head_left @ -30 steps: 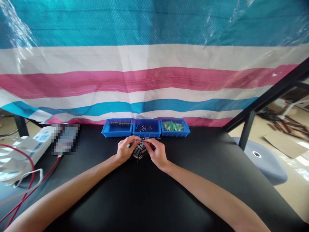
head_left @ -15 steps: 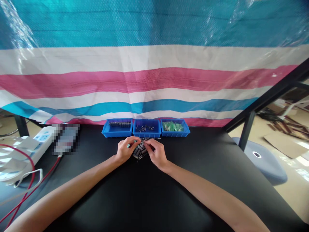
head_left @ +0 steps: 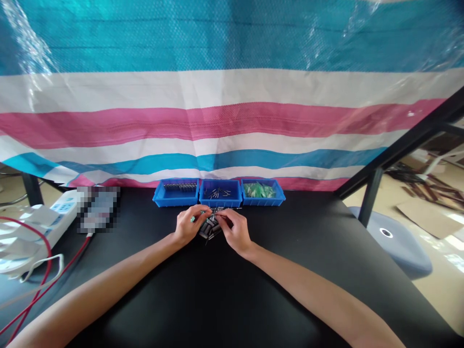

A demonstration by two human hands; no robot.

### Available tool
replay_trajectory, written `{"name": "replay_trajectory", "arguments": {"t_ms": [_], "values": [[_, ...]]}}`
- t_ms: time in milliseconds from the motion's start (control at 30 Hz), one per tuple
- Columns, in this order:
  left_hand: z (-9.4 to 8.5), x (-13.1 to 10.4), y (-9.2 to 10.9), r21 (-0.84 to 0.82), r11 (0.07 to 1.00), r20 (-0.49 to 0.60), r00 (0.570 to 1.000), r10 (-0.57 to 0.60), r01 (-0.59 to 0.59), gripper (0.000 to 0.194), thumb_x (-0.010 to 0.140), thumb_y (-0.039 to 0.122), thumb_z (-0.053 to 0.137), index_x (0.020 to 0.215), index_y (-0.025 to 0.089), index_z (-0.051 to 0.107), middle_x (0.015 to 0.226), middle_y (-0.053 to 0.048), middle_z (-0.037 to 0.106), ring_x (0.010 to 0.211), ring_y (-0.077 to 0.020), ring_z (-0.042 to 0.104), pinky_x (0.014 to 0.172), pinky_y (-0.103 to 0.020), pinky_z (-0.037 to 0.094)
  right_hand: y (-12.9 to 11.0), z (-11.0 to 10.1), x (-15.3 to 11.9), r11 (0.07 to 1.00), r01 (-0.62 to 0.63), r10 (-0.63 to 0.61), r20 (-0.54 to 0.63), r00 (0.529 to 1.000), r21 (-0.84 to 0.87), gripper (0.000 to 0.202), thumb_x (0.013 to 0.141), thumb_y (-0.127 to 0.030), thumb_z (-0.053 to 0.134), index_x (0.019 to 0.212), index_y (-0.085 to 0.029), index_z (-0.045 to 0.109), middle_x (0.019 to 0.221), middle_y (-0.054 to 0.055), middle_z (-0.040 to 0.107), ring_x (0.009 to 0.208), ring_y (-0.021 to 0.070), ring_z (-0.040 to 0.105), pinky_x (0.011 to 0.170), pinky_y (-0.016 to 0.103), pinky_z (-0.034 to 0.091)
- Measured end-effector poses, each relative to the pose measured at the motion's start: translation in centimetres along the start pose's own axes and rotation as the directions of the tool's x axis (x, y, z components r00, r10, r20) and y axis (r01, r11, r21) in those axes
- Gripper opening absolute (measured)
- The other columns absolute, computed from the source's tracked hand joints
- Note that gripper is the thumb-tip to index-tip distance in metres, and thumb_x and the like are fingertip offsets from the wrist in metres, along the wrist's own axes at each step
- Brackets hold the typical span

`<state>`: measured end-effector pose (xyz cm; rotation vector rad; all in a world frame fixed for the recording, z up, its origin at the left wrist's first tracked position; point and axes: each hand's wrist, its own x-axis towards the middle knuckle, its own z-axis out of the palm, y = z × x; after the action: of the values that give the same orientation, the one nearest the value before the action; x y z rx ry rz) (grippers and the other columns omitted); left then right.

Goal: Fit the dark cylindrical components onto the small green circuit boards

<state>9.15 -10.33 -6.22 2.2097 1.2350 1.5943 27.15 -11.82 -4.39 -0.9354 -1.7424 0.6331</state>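
My left hand is closed in a pinch above a pile of small dark and silvery metal parts. A small green piece shows between its fingers; its kind is too small to tell. Facing it, my right hand is also pinched, its fingertips close to those of the left. Something tiny and light appears between the two sets of fingertips, but I cannot make it out. Thin metal pins lie just behind the hands.
Behind the pile stand three blue bins: one with metal cylinders, one with pins, one with green packets. A white power strip, a blurred device and red cable lie left. Striped sheeting hangs behind.
Both hands stay almost where they were, with only a very slight shift at the fingertips. The bins and the pile look the same.
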Motion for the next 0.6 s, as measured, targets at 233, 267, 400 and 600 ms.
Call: {"name": "replay_trajectory", "arguments": {"t_ms": [233,267,400,600], "values": [[-0.08,0.03,0.04,-0.002,1.000,-0.004,1.000,0.010,-0.010,0.012,0.086,0.026,0.065,0.096,0.020,0.064,0.084,0.000,0.075,0.059,-0.0091,0.068,0.063,-0.019,0.054,0.03,0.07,-0.08,1.000,-0.015,0.015,-0.015,1.000,0.014,0.015,0.091,-0.021,0.054,0.090,-0.019,0.068,0.084,0.005,0.071,0.075,0.0174,0.066,0.069,0.027,0.052],[-0.08,0.04,0.07,-0.002,1.000,-0.002,1.000,0.011,-0.011,0.012,0.085,0.026,0.065,0.096,0.020,0.064,0.084,0.000,0.075,0.060,-0.0090,0.068,0.063,-0.019,0.054,0.03,0.08,-0.08,1.000,-0.016,0.016,-0.013,1.000,0.017,0.015,0.091,-0.021,0.054,0.090,-0.019,0.068,0.085,0.006,0.071,0.075,0.0175,0.066,0.069,0.027,0.052],[-0.07,0.05,0.14,0.009,1.000,-0.008,1.000,0.005,-0.005,0.013,0.086,0.028,0.065,0.095,0.020,0.064,0.083,0.000,0.075,0.057,-0.0090,0.067,0.061,-0.019,0.054,0.10,0.07,-0.03,1.000,-0.015,0.016,-0.003,1.000,0.013,0.015,0.091,-0.023,0.054,0.090,-0.020,0.069,0.083,0.006,0.071,0.073,0.0178,0.066,0.068,0.028,0.052],[-0.15,0.07,0.21,0.025,1.000,0.012,1.000,0.003,-0.003,0.013,0.086,0.029,0.065,0.094,0.020,0.065,0.080,0.001,0.074,0.056,-0.0084,0.066,0.059,-0.018,0.053,0.61,0.12,-0.07,1.000,-0.021,0.021,0.009,1.000,0.020,0.014,0.091,-0.022,0.056,0.089,-0.020,0.070,0.084,0.005,0.072,0.075,0.0181,0.068,0.070,0.028,0.053]]}}
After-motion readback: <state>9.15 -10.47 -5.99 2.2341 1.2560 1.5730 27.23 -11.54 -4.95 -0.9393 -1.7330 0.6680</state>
